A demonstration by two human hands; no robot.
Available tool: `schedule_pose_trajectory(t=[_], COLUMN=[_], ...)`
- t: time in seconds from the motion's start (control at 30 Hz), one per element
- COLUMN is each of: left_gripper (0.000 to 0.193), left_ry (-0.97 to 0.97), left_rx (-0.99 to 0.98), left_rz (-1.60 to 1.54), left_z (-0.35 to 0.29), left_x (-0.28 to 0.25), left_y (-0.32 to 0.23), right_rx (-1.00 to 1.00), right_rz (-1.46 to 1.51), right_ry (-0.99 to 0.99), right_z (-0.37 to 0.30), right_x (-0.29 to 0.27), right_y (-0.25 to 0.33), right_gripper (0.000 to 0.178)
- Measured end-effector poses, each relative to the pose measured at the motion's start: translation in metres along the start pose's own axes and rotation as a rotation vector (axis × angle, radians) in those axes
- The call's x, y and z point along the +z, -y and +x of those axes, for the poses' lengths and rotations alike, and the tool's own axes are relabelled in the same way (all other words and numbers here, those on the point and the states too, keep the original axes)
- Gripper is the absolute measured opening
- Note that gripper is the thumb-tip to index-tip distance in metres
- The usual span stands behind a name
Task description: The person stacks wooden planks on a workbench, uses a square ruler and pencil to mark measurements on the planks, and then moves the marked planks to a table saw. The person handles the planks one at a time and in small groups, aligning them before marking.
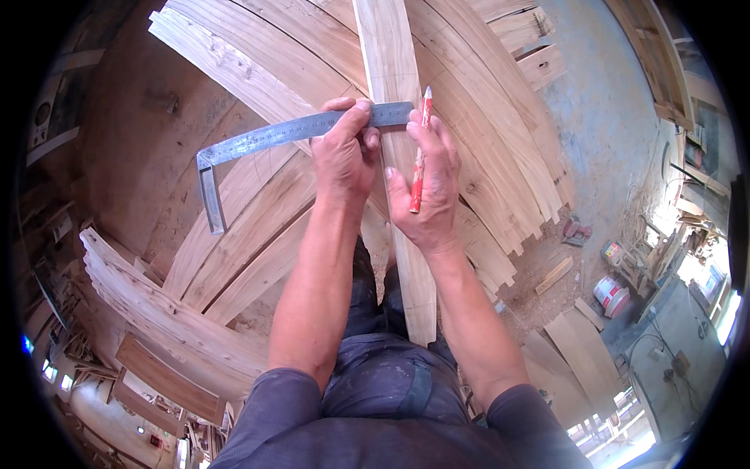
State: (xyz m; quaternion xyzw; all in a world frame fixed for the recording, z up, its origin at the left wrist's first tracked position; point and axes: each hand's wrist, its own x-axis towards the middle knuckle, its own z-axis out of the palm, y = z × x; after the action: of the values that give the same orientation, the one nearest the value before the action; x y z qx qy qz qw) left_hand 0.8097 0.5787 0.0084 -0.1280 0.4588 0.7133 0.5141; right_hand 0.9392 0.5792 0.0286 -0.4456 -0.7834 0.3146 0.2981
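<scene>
A metal try square (273, 136) with a marked blade lies crosswise over a long narrow wooden board (388, 59) in front of me. Its short stock hangs off to the left, away from the board. My left hand (346, 152) is closed around the blade near the board's left edge, thumb on top. Tucked in the fingers of my right hand (431, 176) is a red pencil (418, 176), its tip pointing away from me. The right fingertips meet the blade's end at the board's right edge.
Wide planks (484, 133) lie fanned out beneath the narrow board. A rough-edged plank (156, 293) sits at the lower left. To the right are a red-and-white bucket (611, 295), a small red tool (576, 232) and a wood offcut (554, 276) on the dusty floor.
</scene>
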Motion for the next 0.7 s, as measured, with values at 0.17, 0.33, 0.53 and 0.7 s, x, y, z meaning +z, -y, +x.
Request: schedule_pose_trajectory(t=[0.17,0.33,0.53,0.7], left_gripper=[0.029,0.029,0.029,0.028], left_ry=[-0.043,-0.052,-0.039,-0.026], left_rx=[0.003,0.004,0.009,-0.006], left_rz=[-0.005,0.004,0.001,0.007], left_z=[0.0000,-0.0013,-0.0002,0.0011], left_x=[0.0016,0.0032,0.0015,0.0007], left_y=[0.0024,0.0023,0.0038,0.0041], right_rx=[-0.001,0.007,0.008,0.021], right_rz=[0.011,0.012,0.020,0.037], right_ry=[0.002,-0.002,-0.005,-0.014], right_z=[0.0012,0.0012,0.0018,0.0010], right_x=[-0.0002,0.0010,0.0015,0.0019], right_y=[0.0008,0.0000,0.0002,-0.0005], right_gripper=[0.069,0.070,0.071,0.070])
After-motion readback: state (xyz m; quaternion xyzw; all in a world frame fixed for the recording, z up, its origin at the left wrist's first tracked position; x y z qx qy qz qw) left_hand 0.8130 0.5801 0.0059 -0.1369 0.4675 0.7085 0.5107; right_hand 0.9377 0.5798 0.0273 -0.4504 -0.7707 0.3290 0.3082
